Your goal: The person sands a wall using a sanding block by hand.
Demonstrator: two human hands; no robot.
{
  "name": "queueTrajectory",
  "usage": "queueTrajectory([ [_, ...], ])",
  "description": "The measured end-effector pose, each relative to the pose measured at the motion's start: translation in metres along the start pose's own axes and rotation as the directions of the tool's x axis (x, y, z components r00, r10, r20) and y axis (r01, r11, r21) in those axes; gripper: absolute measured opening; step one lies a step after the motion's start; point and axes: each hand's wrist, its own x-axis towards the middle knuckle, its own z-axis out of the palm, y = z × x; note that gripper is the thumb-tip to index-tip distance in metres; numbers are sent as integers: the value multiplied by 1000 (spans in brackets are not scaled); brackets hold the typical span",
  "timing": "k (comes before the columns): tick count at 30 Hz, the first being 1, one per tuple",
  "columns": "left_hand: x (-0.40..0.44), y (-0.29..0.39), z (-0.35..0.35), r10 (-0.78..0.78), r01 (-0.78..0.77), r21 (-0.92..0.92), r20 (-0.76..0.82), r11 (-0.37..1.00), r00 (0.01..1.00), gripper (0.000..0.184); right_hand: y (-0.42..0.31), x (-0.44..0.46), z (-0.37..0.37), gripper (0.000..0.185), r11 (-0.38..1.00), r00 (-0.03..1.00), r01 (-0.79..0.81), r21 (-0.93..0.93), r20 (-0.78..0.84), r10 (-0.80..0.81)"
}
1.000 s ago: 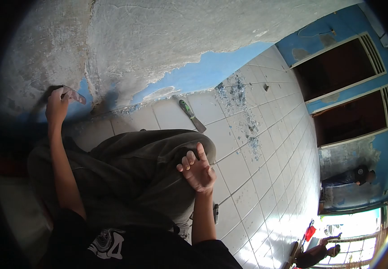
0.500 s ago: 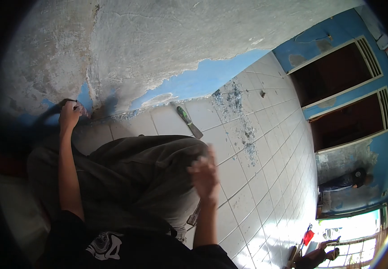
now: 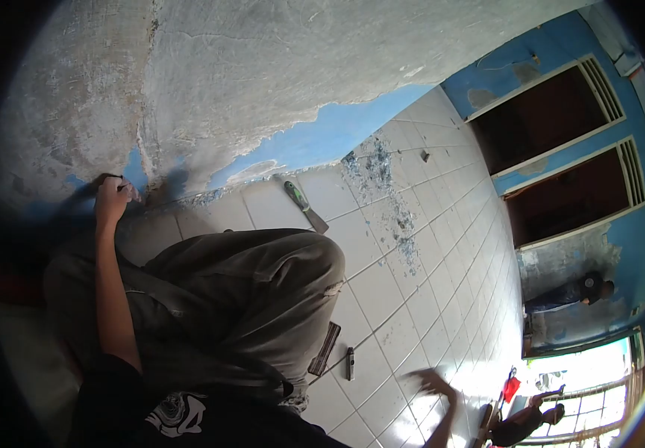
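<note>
Head view shows the scraped grey wall (image 3: 262, 67) filling the upper part, with a blue paint patch (image 3: 330, 127) left along its foot, and the pale tiled floor (image 3: 442, 246) running off to the right; doorways and window sit slightly further left than a second ago, so the camera has turned a little. The person's bent legs in dark trousers (image 3: 240, 284) take up the lower middle, and the knee, covered by the right hand a second ago, is now bare to view. That right hand (image 3: 432, 383) has swung away to the right, out over the floor, its forearm rising from the bottom edge; it is blurred, its fingers look spread apart, and it appears to hold nothing. The left arm reaches up past the legs, and the left hand (image 3: 113, 196) has come down nearer the wall's foot than a second ago, knuckles up, fingers bent and closed around a thin flat blade (image 3: 133, 193). The blade is beside the remaining blue paint; whether its edge touches the wall, I cannot tell. A green-handled putty knife (image 3: 304, 207) lies on the tiles near the knee. Below it, a dark strip (image 3: 325, 349) and a small dark tool (image 3: 350, 364) lie fully uncovered.
</note>
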Motion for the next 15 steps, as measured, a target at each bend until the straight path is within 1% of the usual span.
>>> queueTrajectory([
  [1,0,5,-2,-13,12,43,25,999,1000,24,34,-18,28,35,989,965,-135,-55,221,144],
  [2,-1,8,-2,-28,24,80,48,996,998,23,56,-45,56,33,964,879,-237,-121,395,265],
  [4,2,1,2,-31,27,62,54,998,998,22,90,-103,100,29,912,633,-353,-210,664,398],
  [5,3,-1,1,-29,26,55,61,998,998,21,100,-127,115,27,897,510,-373,-236,755,411],
  [6,3,3,-2,-25,22,59,61,998,998,21,101,-145,123,25,896,434,-371,-244,807,400],
  [7,0,9,-5,-13,10,69,45,998,999,21,100,-148,121,24,915,453,-338,-222,813,364],
  [8,-3,14,-3,-1,-1,73,32,997,1000,21,98,-141,112,23,950,595,-257,-179,745,301],
  [9,-3,14,-1,6,-9,69,42,998,999,21,84,-104,74,22,964,873,18,-267,474,114],
  [10,-1,11,-1,-4,1,52,46,999,999,24,70,-68,36,22,780,988,120,-614,-4,-155],
  [11,0,10,-2,-15,14,35,42,999,999,28,55,-32,-1,23,641,864,-86,-763,-377,-333],
  [12,0,11,-3,-41,37,76,50,996,998,29,25,-8,-36,32,528,691,-47,-848,-409,-596],
  [13,0,9,-3,-41,37,78,50,996,998,29,-30,-4,-61,41,482,759,-267,-835,-490,-429],
  [14,2,4,-2,-17,14,63,57,998,998,30,-63,0,-76,60,572,674,-285,-770,-585,-452],
  [15,3,0,0,7,-11,47,67,999,998,30,-54,25,-103,79,679,692,-267,-684,-626,-359],
])
